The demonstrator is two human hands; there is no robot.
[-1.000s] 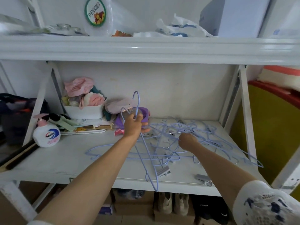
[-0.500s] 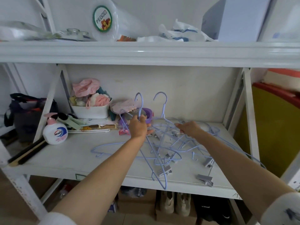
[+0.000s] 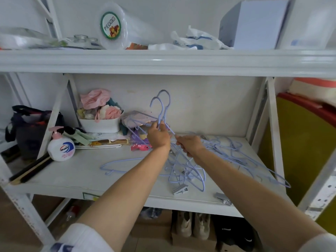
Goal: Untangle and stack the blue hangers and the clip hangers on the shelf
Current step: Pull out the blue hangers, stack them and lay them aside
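Where the shelf edge runs low in the frame, two metal clips lie by the lip; above them, at centre, a tangle of blue hangers sprawls rightward, one end overhanging the right edge; a lone hanger lies flat at lower left, long axis left-right; the right hand pinches a wire of the tangle; the left hand grips two hangers by their necks, hooks upright, curling leftward; behind, upper left of centre, a soap bottle and a white tub of cloths crowd the back.
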